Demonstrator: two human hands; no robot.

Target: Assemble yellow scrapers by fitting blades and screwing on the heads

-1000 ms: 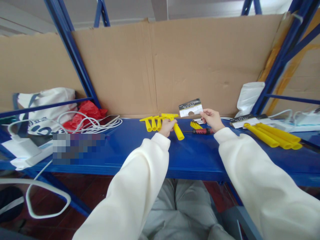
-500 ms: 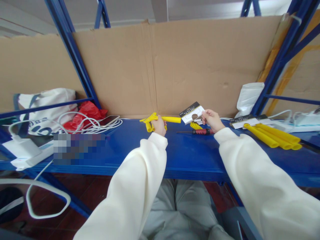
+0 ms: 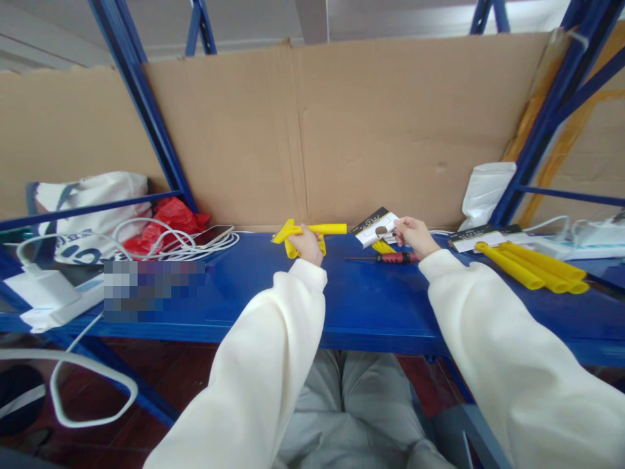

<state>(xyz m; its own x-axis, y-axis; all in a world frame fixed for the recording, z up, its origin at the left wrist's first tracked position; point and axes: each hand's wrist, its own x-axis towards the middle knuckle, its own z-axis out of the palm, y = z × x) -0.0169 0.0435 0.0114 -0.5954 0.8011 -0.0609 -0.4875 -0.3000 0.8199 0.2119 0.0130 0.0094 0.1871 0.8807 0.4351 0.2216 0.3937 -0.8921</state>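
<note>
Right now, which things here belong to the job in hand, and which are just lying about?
Likely the job:
yellow tool in your left hand
yellow pieces beside it
printed card in your right hand

Seemingly lying about:
cloth bag
red plastic bag
white pouch

A white tote bag [image 3: 105,212] sat at the left of the blue table [image 3: 371,299], a red plastic bag [image 3: 176,218] beside it and looped white cables [image 3: 211,247] in front. Behind stood a cardboard sheet [image 3: 381,124]; a white pouch [image 3: 486,195] rested near the right blue post [image 3: 541,130].
</note>
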